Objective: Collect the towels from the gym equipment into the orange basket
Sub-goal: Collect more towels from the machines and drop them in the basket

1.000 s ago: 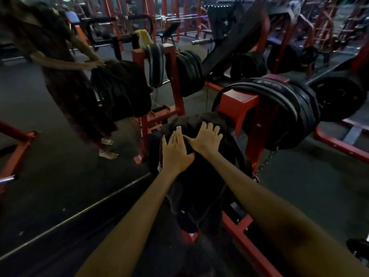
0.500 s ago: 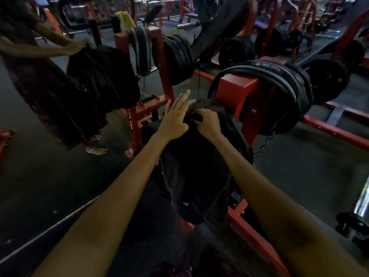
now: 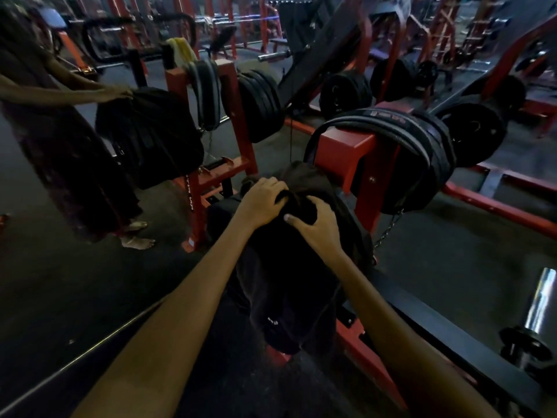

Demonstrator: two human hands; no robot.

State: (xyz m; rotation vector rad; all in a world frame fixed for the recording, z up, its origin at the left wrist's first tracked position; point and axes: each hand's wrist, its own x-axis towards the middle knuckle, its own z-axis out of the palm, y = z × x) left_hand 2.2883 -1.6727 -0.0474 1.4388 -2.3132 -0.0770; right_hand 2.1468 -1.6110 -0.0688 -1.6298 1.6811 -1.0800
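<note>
A dark towel [image 3: 289,285] is draped over a padded part of a red machine in the middle of the view and hangs down towards me. My left hand [image 3: 260,203] grips the cloth near its top with curled fingers. Beside it, my right hand [image 3: 316,224] also clutches a bunch of the same towel, thumb pressed into the fabric. A yellow towel [image 3: 180,51] hangs over a red rack at the back left. No orange basket is in view.
A person [image 3: 60,152] stands at the left holding a dark bundle [image 3: 150,137] against the red weight rack [image 3: 232,116]. Black weight plates [image 3: 422,158] hang on a red post right behind the towel. A chrome bar end [image 3: 542,300] sticks out at the lower right.
My hands went from lying flat on the towel to curling into it and bunching the cloth. The view shifted slightly; the person at the left still holds the bundle.
</note>
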